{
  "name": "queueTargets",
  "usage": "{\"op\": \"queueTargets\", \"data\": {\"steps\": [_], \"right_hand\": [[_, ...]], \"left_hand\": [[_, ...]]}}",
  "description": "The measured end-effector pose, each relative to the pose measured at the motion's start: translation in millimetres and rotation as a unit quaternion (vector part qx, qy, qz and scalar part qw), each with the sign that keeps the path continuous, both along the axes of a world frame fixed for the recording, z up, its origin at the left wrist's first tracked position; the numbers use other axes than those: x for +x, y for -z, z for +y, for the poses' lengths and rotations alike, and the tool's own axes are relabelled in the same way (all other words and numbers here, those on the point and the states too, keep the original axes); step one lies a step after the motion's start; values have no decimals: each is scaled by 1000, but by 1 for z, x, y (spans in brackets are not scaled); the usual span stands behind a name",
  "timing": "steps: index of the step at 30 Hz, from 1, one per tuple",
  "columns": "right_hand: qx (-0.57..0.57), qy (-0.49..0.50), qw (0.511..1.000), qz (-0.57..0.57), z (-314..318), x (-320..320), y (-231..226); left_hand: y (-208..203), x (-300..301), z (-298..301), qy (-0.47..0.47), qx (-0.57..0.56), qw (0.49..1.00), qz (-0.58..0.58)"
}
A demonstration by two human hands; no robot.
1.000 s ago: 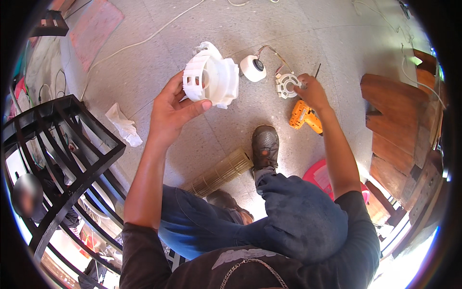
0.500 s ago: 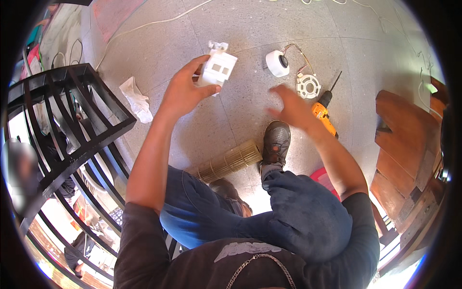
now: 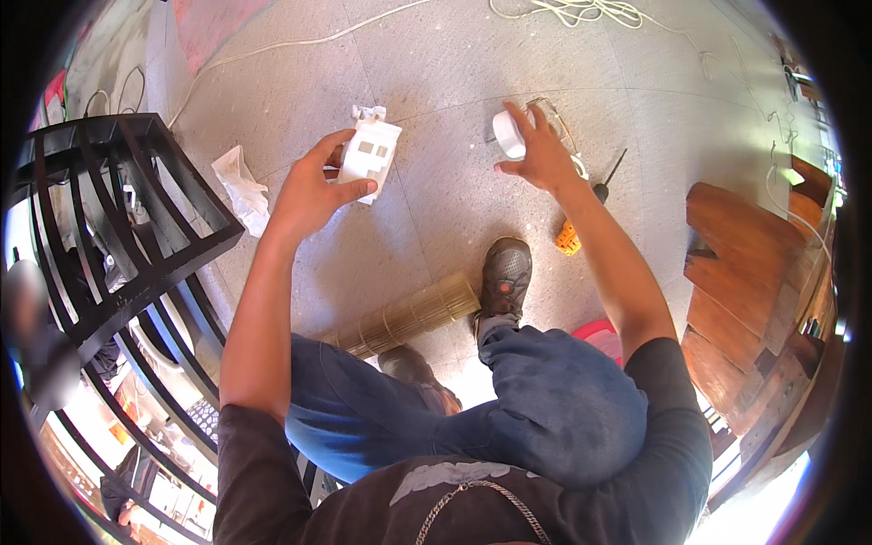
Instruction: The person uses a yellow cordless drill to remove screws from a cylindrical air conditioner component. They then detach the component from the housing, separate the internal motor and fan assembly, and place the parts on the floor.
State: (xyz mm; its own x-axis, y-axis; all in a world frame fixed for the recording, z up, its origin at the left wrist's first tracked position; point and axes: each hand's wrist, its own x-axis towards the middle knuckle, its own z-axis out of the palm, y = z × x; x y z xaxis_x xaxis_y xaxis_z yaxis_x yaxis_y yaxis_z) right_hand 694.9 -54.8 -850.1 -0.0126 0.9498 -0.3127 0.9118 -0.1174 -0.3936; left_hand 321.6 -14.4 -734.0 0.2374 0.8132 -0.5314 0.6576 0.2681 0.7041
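My left hand (image 3: 313, 186) holds a white plastic housing (image 3: 380, 156) with small square openings, fingers on its left side and thumb at its near edge, above the floor. My right hand (image 3: 548, 162) reaches over a small white round motor (image 3: 507, 136) with its fingers and thumb spread around it; whether they touch it I cannot tell. Wires (image 3: 565, 123) run from the motor. Behind my right wrist, a white ring-shaped part (image 3: 579, 165) is mostly hidden. My right forearm partly covers an orange power drill (image 3: 568, 239) with a long bit.
A slatted cylindrical fan wheel (image 3: 409, 313) lies by my shoes. Crumpled white material (image 3: 242, 186) rests near a black slatted frame (image 3: 213, 241) on the left. Wooden furniture (image 3: 740, 300) stands at the right. A pale coiled cable (image 3: 590, 11) lies on the far floor.
My right hand has moved forward and slightly left to the motor, and its forearm now covers more of the drill and ring. The housing appears lower left in the picture, still in my left hand.
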Motion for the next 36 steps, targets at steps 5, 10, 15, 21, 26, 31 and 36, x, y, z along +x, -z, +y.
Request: {"op": "queueTargets", "data": {"steps": [5,10,15,21,26,31,36], "right_hand": [[-17,-11,994,108,18,11,25],[17,89,983,162,-6,11,29],[23,250,893,373,-41,-8,-31],[40,212,874,435,-63,-24,-121],[86,202,857,467,-74,-31,-148],[149,260,827,476,-129,6,-248],[350,232,758,499,-217,44,-405]], "left_hand": [[-3,2,-3,-38,-32,985,-165],[9,-4,-5,-82,-99,940,-316],[11,3,-9,-107,-101,924,-352],[-2,31,-13,-78,-49,923,-372],[14,39,-20,-41,32,938,-342],[52,30,-4,-2,59,925,-376],[79,24,17,-21,70,944,-322]]}}
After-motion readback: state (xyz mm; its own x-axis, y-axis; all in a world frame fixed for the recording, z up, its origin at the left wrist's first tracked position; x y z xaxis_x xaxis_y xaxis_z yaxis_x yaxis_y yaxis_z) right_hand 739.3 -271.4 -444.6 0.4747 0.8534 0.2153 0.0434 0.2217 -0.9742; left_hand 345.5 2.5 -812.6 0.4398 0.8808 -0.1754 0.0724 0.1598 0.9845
